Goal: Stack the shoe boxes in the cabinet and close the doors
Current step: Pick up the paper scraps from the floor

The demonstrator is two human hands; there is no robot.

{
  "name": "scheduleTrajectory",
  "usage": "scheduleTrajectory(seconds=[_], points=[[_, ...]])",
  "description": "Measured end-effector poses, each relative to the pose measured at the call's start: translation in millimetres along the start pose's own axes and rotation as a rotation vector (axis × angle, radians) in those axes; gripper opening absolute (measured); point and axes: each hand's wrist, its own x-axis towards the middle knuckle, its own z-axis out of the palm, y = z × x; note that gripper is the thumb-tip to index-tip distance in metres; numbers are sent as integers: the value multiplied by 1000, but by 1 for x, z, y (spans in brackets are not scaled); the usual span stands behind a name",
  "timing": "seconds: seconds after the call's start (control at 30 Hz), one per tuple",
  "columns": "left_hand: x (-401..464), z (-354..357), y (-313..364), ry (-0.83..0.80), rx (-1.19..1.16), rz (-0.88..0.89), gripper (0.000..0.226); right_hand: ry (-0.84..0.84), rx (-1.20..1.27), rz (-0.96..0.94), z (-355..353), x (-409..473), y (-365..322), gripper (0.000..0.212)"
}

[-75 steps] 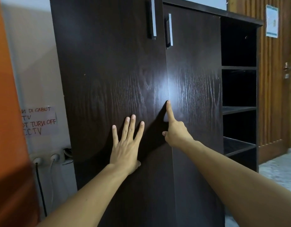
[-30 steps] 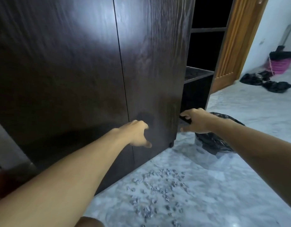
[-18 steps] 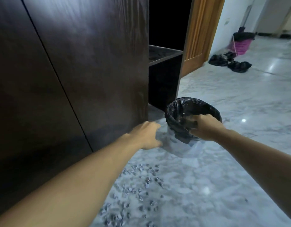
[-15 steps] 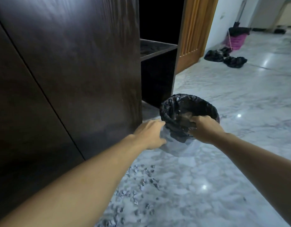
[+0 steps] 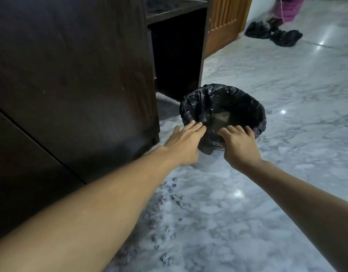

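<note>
Reaching down to a small waste bin [image 5: 223, 114] lined with a black bag, on the marble floor [image 5: 287, 173] just beside the cabinet's [image 5: 71, 75] lower right corner. Left hand [image 5: 184, 146] lies with fingers straight against the bin's near-left rim, touching the liner. Right hand [image 5: 240, 147] has fingers curled over the near rim, gripping liner and edge.

Progress, as a judgement: both dark cabinet doors sit flush, seam closed, so the closing step looks done; shoe boxes not in view, presumably behind those doors, cannot confirm. Handling the bin looks like tidying outside the stated task.

Edges and room: open shelf bay [image 5: 175, 55] stands just behind the bin; cabinet's bottom corner close to the left hand, a knock risk if the bin lifts leftward. Floor right of the bin is open. Grey crumbs [image 5: 169, 203] scattered on floor nearer the person; black bags [image 5: 273, 34] lie well apart, far beyond the bin, by a wooden door [image 5: 224, 20]
</note>
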Motion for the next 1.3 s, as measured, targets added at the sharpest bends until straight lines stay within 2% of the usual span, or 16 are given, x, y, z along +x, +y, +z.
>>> scheduleTrajectory(seconds=[0.23, 0.37, 0.47, 0.53, 0.63, 0.77, 0.87, 1.03, 1.17, 1.3], points=[[-49, -5, -23, -62, 62, 47, 82, 132, 26, 15, 10, -41, -39, 45], [-82, -12, -43, -38, 78, 15, 81, 219, 91, 11, 6, -52, -70, 39], [-107, -12, -70, -32, 121, -28, 81, 345, 163, -77, 2, -64, -98, 39], [-127, -2, -92, -47, 136, -56, 85, 360, 224, -193, 8, -73, -116, 36], [-163, 28, -118, -102, 115, -106, 104, 184, 346, -301, 29, -90, -133, 42], [-220, 92, -133, -234, 58, -138, 138, -77, 399, -301, 63, -112, -135, 59], [-259, 142, -130, -299, 34, -150, 149, -280, 368, -340, 80, -131, -136, 84], [-297, 192, -118, -336, -26, -206, 154, -611, 192, -465, 103, -171, -143, 131], [-312, 214, -115, -363, -19, -259, 158, -724, 88, -494, 118, -195, -150, 145], [-315, 231, -118, -347, -2, -328, 158, -745, 86, -468, 125, -208, -156, 149]])
